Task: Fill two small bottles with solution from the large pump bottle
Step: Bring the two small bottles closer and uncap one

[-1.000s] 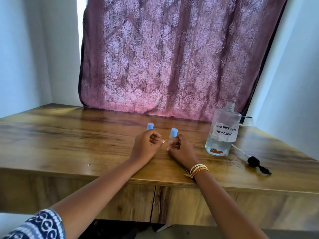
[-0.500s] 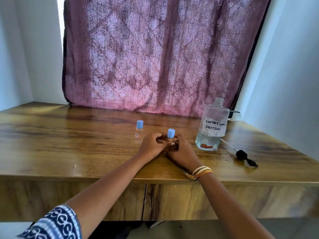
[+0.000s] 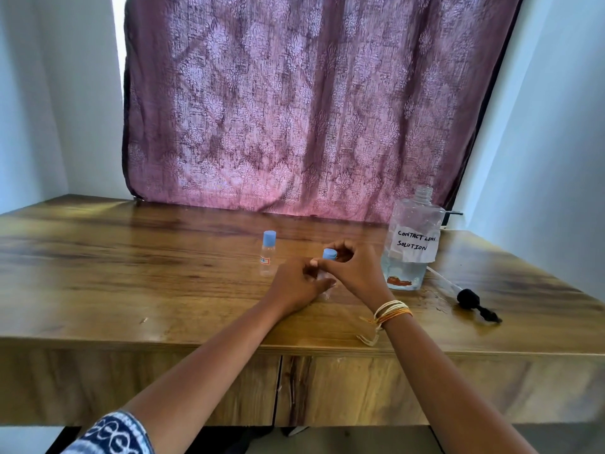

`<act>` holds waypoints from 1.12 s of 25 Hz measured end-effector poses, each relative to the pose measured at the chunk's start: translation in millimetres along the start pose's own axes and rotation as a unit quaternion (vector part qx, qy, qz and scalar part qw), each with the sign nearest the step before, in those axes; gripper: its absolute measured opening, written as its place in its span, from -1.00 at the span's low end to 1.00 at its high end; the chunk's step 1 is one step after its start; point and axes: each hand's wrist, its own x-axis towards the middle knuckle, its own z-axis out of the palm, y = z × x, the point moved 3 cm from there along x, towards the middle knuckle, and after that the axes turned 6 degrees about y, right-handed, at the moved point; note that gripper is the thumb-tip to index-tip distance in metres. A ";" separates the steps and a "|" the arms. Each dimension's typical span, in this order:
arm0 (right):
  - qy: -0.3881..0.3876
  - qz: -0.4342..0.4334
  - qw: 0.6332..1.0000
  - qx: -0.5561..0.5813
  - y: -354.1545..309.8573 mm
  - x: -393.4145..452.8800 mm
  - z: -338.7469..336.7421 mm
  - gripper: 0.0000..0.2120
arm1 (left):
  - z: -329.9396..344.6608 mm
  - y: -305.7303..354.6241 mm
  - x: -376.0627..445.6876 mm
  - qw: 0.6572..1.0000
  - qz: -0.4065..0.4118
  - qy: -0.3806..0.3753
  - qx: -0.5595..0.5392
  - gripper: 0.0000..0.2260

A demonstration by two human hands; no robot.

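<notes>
Two small clear bottles with blue caps stand on the wooden table [image 3: 131,290]. The left small bottle [image 3: 268,253] stands free, upright. The right small bottle [image 3: 329,254] is mostly hidden: my left hand [image 3: 298,286] wraps its body and my right hand [image 3: 352,270] has fingers curled around its blue cap. The large bottle [image 3: 412,244], labelled "contact lens solution", stands uncapped just right of my right hand with a little liquid at its bottom. Its black pump head [image 3: 471,301] with white tube lies on the table to the right.
A purple patterned curtain [image 3: 311,109] hangs behind the table. White walls close in on both sides. The table's front edge runs across below my wrists. Small wet spots show near the pump head.
My left hand let go of the left small bottle and moved right onto the right bottle's body. My right hand rose from that bottle's body to its cap. The camera shifted slightly.
</notes>
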 end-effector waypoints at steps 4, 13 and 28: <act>0.012 -0.003 1.000 0.010 -2.9 3.7 1.9 -0.79 | -0.6 -0.1 2.1 1.000 0.015 -0.021 0.011 -0.89; -0.088 -0.015 0.995 0.038 -3.2 5.4 4.2 -0.66 | -0.8 -1.1 2.7 0.999 0.026 -0.021 0.009 -0.95; -0.058 0.067 0.981 0.173 7.4 1.5 1.7 -0.49 | -0.8 -1.6 1.0 1.000 -0.011 -0.025 0.009 -0.81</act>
